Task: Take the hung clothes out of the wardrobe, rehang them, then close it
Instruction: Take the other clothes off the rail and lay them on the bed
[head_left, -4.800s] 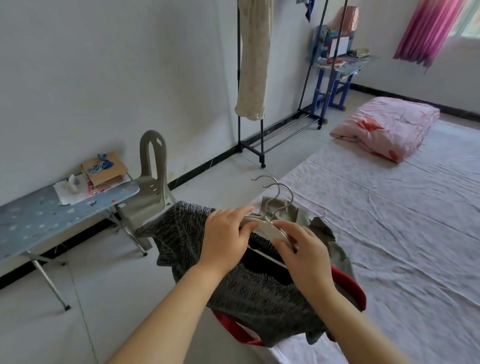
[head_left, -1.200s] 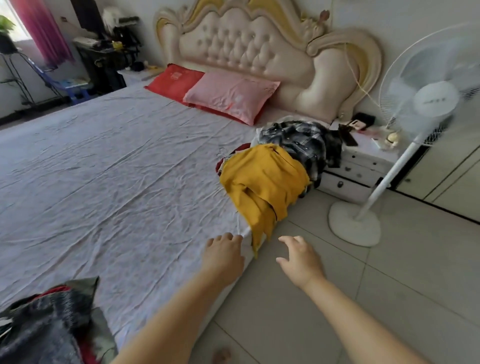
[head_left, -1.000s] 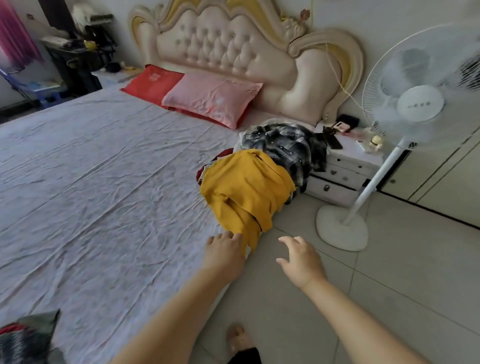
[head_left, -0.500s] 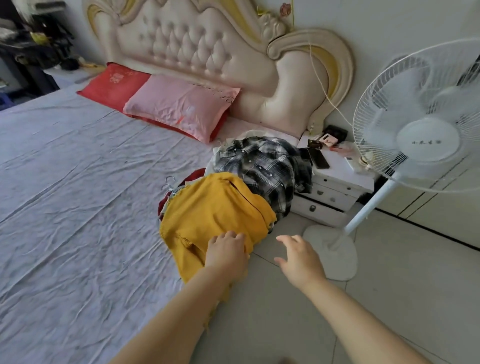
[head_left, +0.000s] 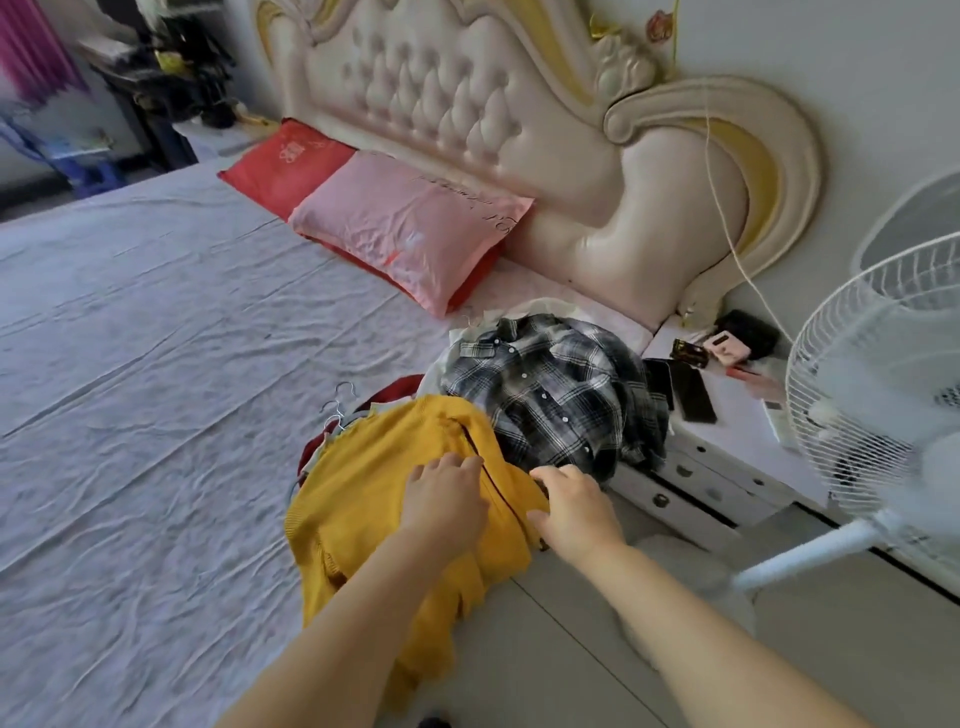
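A pile of clothes on hangers lies at the bed's right edge. On top is a yellow knit garment (head_left: 374, 499) that droops over the bedside. Behind it lies a black-and-white plaid shirt (head_left: 561, 400), with a red garment (head_left: 395, 392) and metal hanger hooks (head_left: 340, 402) poking out underneath. My left hand (head_left: 447, 501) rests flat on the yellow garment, fingers apart. My right hand (head_left: 574, 512) touches the yellow garment's right edge, fingers spread, gripping nothing that I can see.
A white standing fan (head_left: 878, 415) stands on the floor at the right. A white nightstand (head_left: 727, 441) with phones and small items sits between bed and fan. Pink and red pillows (head_left: 410, 234) lie against the padded headboard (head_left: 467, 104). The bed sheet (head_left: 156, 389) spreads left.
I turned from the clothes rack side toward the headboard and came closer to the pile. Both hands, which hovered over the bed edge, have reached the yellow garment.
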